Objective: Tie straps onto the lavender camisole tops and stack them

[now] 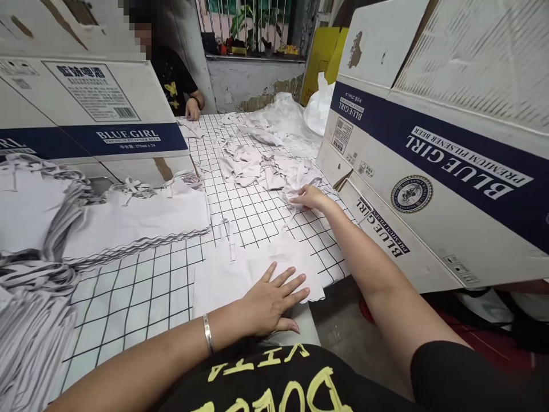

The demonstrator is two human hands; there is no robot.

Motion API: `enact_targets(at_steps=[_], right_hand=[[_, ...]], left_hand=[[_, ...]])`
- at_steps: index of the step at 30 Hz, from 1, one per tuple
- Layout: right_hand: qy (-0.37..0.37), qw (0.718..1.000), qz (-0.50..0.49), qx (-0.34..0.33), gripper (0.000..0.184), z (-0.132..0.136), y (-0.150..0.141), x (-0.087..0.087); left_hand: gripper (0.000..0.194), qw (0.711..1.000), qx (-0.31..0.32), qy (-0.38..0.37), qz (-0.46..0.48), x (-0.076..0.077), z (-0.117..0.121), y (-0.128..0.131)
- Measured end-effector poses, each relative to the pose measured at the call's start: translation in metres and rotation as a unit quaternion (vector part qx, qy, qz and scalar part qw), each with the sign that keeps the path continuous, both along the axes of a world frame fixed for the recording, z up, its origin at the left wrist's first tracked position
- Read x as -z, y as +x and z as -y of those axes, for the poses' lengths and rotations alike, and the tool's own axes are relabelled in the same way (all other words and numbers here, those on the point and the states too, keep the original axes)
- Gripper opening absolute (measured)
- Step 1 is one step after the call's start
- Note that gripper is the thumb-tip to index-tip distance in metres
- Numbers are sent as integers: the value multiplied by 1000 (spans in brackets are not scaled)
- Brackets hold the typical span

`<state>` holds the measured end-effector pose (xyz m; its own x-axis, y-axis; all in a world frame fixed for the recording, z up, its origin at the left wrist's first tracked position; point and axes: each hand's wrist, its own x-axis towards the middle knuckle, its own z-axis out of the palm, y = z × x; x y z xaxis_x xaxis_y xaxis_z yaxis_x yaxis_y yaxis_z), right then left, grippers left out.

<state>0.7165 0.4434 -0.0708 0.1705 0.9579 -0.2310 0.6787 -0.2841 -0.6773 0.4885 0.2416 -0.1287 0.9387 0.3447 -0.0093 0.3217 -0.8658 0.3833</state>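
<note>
My left hand lies flat with spread fingers on a pale cloth piece at the table's near edge. A thin strap loop sticks up from the cloth's far side. Farther out, my right hand has its fingers closed on a small pale cloth piece at the near end of a loose, crumpled heap. Its fingertips are partly hidden by the fabric.
Stacked cloth pieces with straps cover the table's left side. A white beer carton stands behind them, and another carton borders the right. Across the table, a person's hand touches cloth. Clear plastic lies at the back.
</note>
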Motion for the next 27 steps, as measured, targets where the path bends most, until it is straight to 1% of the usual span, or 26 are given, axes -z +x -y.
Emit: enact_targets(at_steps=[1,3,5,6,7,8,9,10,11,12,13,14,16,19,22,24,25,26,27], right_hand=[[4,999,48,-2,40,7,2,-2],[-11,993,106,-53,42,27,-3,2],[-47,988,84,-118,38,46,-18,11],[-58,989,46,-131,34,53,-27,17],[-66,990,-11,-128,30,58,-35,21],[-79,986,-96,-108,26,60,-42,24],[-100,972,-196,-82,22,59,-48,26],[-124,947,-291,-56,18,55,-51,25],[-146,917,-369,-34,14,49,-53,22],[-161,892,-422,-17,12,41,-53,17],[-167,877,-451,-3,11,32,-52,12],[-162,872,-461,8,13,22,-51,5],[-143,873,-465,30,16,1,-50,-8],[-115,875,-466,58,16,-31,-49,-27],[-88,881,-459,76,17,-53,-50,-44],[-62,887,-454,54,16,-51,-50,-53],[-38,890,-453,23,15,-43,-50,-58],[-3,892,-451,-23,14,-29,-50,-62],[37,891,-445,-83,14,-10,-49,-67]], left_hand=[[76,1000,0,0,3,0,0,0],[76,1000,-1,2,11,2,1,1],[76,1000,-5,3,15,4,1,1],[77,1000,-8,4,16,5,2,2],[77,1000,-9,6,17,6,2,2],[77,1000,-9,8,18,6,2,2],[77,1000,-7,11,18,6,2,2],[77,1000,-6,12,18,6,2,2],[77,1000,-6,12,18,5,3,2],[77,1000,-6,8,17,4,3,2],[77,1000,-7,2,17,3,3,2],[77,1000,-8,-6,16,3,3,3],[78,1000,-10,-24,15,2,3,2],[79,998,-10,-52,14,1,2,1],[79,995,-12,-101,22,-3,2,0],[80,986,-23,-161,44,-10,3,2],[80,976,-43,-203,70,-15,4,4],[78,957,-76,-260,109,-21,4,7],[75,921,-118,-337,158,-28,3,10]])
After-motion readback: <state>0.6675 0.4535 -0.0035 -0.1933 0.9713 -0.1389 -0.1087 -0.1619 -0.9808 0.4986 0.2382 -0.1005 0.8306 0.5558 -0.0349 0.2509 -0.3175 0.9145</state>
